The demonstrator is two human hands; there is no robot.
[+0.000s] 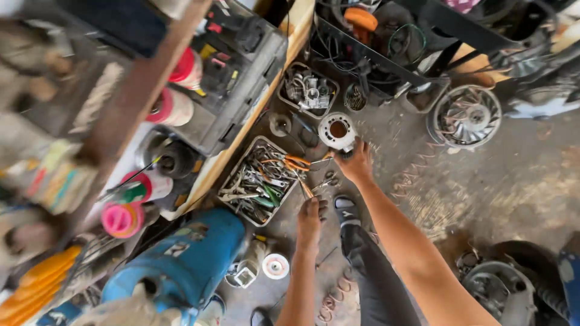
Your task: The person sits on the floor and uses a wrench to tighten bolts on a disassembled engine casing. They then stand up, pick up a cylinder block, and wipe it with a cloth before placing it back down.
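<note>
Standing over the concrete floor, I look down past my dark trouser leg and my shoe at a clutter of parts. My left hand hangs beside the tool tray, fingers curled around a slim tool with an orange handle whose end points up toward the tray's corner. My right hand reaches further out, fingers closed on something dark and small; what it is I cannot tell, as my knuckles hide it. Just above that hand sits a round white engine part with a dark bore in its middle, touching or nearly touching my fingertips.

The tray is packed with pliers, wrenches and screwdrivers, a pair of orange-handled pliers lying across its upper edge. Beyond it a smaller tray holds a metal carburettor-like piece. A finned round fan wheel lies well apart to the right. A blue cylinder lies near my left side, beside a small white disc. Spools of pink and red tape sit on the shelf at left.
</note>
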